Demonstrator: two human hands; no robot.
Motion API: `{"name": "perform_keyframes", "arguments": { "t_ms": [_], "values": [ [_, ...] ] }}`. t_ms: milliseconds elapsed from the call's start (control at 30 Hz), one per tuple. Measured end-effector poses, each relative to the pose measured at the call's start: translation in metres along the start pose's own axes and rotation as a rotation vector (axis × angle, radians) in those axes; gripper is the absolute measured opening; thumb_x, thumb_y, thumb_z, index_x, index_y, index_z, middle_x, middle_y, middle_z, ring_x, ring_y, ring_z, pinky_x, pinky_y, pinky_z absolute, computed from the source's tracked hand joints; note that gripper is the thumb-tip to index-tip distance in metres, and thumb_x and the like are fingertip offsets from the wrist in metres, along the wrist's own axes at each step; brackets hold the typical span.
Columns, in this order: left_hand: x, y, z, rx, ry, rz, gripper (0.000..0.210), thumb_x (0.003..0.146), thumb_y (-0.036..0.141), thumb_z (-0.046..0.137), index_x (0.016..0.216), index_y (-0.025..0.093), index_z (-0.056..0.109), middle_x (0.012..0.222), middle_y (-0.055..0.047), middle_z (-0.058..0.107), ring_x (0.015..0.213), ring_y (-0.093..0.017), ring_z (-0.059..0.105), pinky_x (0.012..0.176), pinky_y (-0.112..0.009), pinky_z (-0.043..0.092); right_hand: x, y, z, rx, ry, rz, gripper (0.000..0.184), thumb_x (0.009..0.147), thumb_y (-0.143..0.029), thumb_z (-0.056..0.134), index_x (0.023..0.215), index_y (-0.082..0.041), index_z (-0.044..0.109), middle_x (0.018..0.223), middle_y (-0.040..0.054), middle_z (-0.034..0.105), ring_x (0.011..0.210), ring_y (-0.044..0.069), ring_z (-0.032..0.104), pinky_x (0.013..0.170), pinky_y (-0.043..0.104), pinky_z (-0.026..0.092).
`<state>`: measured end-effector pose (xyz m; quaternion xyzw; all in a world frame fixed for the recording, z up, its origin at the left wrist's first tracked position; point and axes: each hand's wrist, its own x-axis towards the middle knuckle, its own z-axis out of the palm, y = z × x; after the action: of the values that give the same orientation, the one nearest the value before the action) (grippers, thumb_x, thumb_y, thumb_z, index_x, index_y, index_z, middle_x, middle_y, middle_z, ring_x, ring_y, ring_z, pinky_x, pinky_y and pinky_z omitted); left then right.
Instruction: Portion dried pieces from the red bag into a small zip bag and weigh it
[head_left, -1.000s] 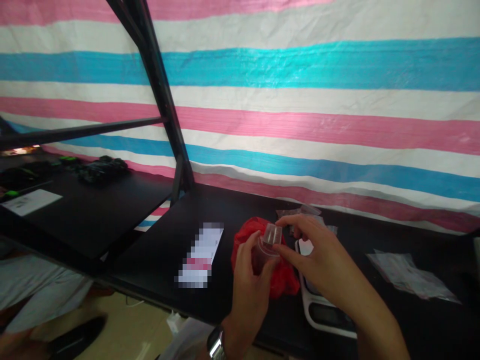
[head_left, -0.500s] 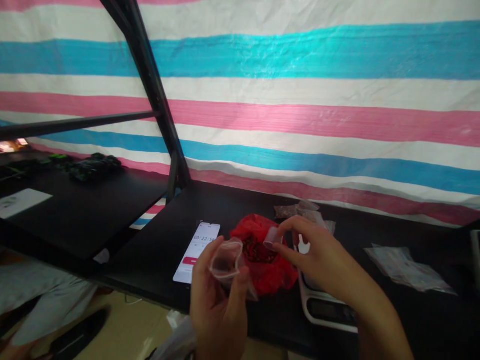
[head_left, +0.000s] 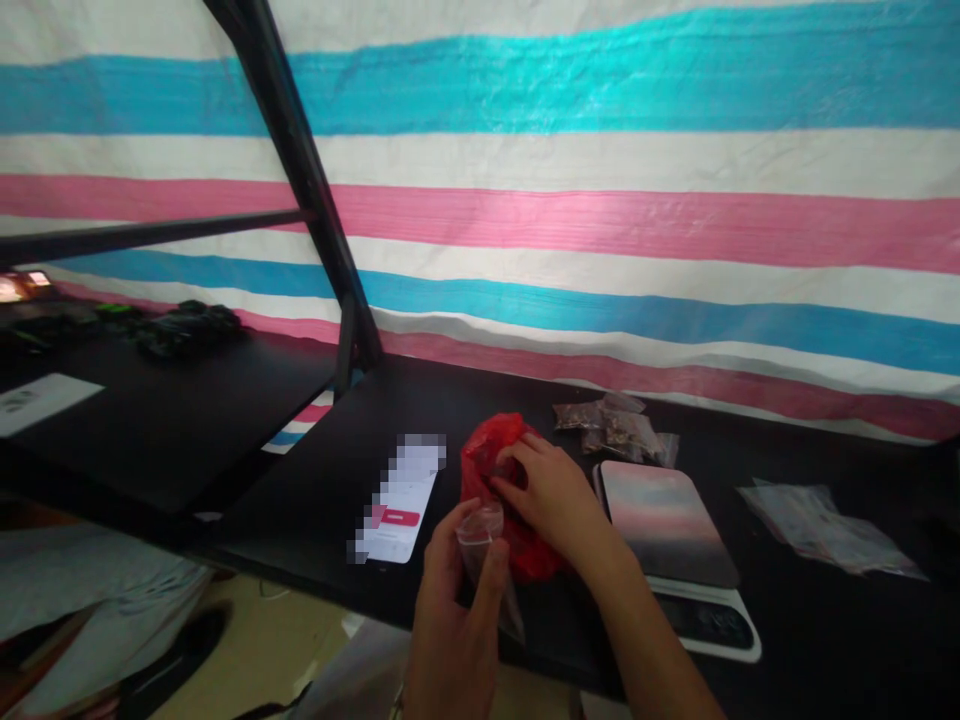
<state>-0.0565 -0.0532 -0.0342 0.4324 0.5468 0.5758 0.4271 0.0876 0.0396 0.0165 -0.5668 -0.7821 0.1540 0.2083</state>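
Note:
My left hand (head_left: 461, 590) grips a small clear zip-lock bag (head_left: 484, 545) by its sides, its mouth up and spread a little. Beyond it lies a red plastic bag (head_left: 487, 440), rolled open at the top. My right hand (head_left: 547, 490) reaches into this red bag with bent fingers. The small clear plastic cup they held half a second ago is mostly hidden down there. Dark loose bits showed in the red bag earlier; my hand now covers them. To the right of my right wrist stands a kitchen scale (head_left: 671, 525) with nothing on its plate.
Several filled small bags (head_left: 619, 425) lie behind the scale, and a stack of flat clear bags (head_left: 829, 530) lies to its right. A phone (head_left: 401, 500) lies left of the red bag. A black frame post (head_left: 300, 170) rises at left. Another person's leg (head_left: 97, 590) shows lower left.
My right hand has gone from above the red bag down into it with the cup, uncovering the scale. My left hand has shifted slightly right and lower with the zip-lock bag.

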Motion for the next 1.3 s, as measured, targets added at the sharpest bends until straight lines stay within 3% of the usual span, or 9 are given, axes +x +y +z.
{"name": "perform_keyframes", "arguments": {
  "t_ms": [100, 500, 600, 700, 800, 933, 1100, 1200, 1300],
  "values": [
    [0.003, 0.008, 0.009, -0.157, -0.069, -0.118, 0.058, 0.090, 0.063, 0.075, 0.129, 0.022, 0.067, 0.123, -0.012, 0.079, 0.114, -0.028, 0.078, 0.095, -0.041, 0.065, -0.002, -0.003, -0.002, -0.030, -0.035, 0.012, 0.006, 0.096, -0.023, 0.074, 0.102, -0.022, 0.074, 0.113, 0.0096, 0.075, 0.110, 0.028, 0.069, 0.098, 0.041, 0.047],
    [0.018, 0.020, 0.020, -0.312, 0.124, -0.194, 0.061, 0.081, 0.063, 0.082, 0.123, 0.022, 0.065, 0.102, -0.006, 0.081, 0.089, -0.025, 0.080, 0.076, -0.037, 0.067, -0.019, 0.009, -0.023, 0.339, -0.213, 0.057, 0.012, 0.094, -0.026, 0.064, 0.087, -0.022, 0.073, 0.081, 0.0012, 0.075, 0.074, 0.018, 0.067, 0.066, 0.029, 0.044],
    [0.022, 0.013, 0.017, -0.261, 0.130, -0.138, 0.059, 0.085, 0.062, 0.079, 0.127, 0.023, 0.064, 0.106, -0.007, 0.080, 0.094, -0.025, 0.079, 0.083, -0.038, 0.066, -0.020, 0.013, -0.026, 0.470, -0.245, 0.051, 0.015, 0.097, -0.030, 0.063, 0.092, -0.021, 0.074, 0.080, 0.0001, 0.073, 0.072, 0.017, 0.066, 0.065, 0.028, 0.045],
    [0.026, 0.005, 0.013, -0.076, 0.165, 0.043, 0.054, 0.087, 0.055, 0.078, 0.130, 0.024, 0.065, 0.120, -0.009, 0.077, 0.110, -0.025, 0.075, 0.099, -0.041, 0.061, -0.021, 0.019, -0.033, 0.519, -0.243, 0.062, 0.020, 0.100, -0.033, 0.061, 0.089, -0.021, 0.073, 0.082, 0.0010, 0.074, 0.075, 0.018, 0.067, 0.067, 0.028, 0.047],
    [0.027, 0.002, 0.013, 0.074, 0.221, 0.248, 0.053, 0.085, 0.047, 0.081, 0.131, 0.023, 0.067, 0.124, -0.010, 0.075, 0.117, -0.027, 0.072, 0.107, -0.045, 0.056, -0.025, 0.025, -0.042, 0.557, -0.171, 0.094, 0.022, 0.101, -0.037, 0.062, 0.094, -0.020, 0.074, 0.091, 0.0035, 0.078, 0.084, 0.020, 0.072, 0.075, 0.030, 0.051],
    [0.022, 0.009, 0.022, 0.107, 0.195, 0.398, 0.052, 0.084, 0.039, 0.083, 0.132, 0.025, 0.067, 0.127, -0.009, 0.073, 0.117, -0.027, 0.071, 0.101, -0.041, 0.059, -0.031, 0.027, -0.055, 0.665, -0.082, 0.075, 0.023, 0.101, -0.042, 0.064, 0.101, -0.022, 0.073, 0.101, 0.0037, 0.080, 0.092, 0.021, 0.074, 0.084, 0.032, 0.055],
    [0.018, 0.020, 0.042, 0.127, 0.110, 0.307, 0.049, 0.085, 0.040, 0.081, 0.131, 0.027, 0.069, 0.132, -0.009, 0.070, 0.119, -0.028, 0.070, 0.097, -0.042, 0.061, -0.035, 0.020, -0.069, 0.694, 0.129, 0.046, 0.024, 0.101, -0.044, 0.064, 0.107, -0.023, 0.070, 0.097, 0.0027, 0.078, 0.085, 0.019, 0.070, 0.075, 0.030, 0.052],
    [0.020, 0.021, 0.052, 0.118, 0.070, 0.244, 0.048, 0.086, 0.041, 0.079, 0.130, 0.028, 0.069, 0.133, -0.009, 0.069, 0.123, -0.030, 0.068, 0.103, -0.048, 0.058, -0.039, 0.014, -0.075, 0.554, 0.273, 0.037, 0.020, 0.098, -0.040, 0.068, 0.108, -0.023, 0.071, 0.099, 0.0021, 0.075, 0.078, 0.017, 0.062, 0.071, 0.030, 0.048],
    [0.022, 0.022, 0.058, 0.111, 0.057, 0.239, 0.048, 0.084, 0.041, 0.079, 0.129, 0.028, 0.069, 0.129, -0.009, 0.070, 0.120, -0.030, 0.069, 0.102, -0.049, 0.058, -0.044, 0.007, -0.082, 0.413, 0.310, 0.001, 0.016, 0.090, -0.028, 0.075, 0.106, -0.025, 0.074, 0.101, 0.0014, 0.074, 0.083, 0.018, 0.062, 0.080, 0.032, 0.049]
  ]
}}
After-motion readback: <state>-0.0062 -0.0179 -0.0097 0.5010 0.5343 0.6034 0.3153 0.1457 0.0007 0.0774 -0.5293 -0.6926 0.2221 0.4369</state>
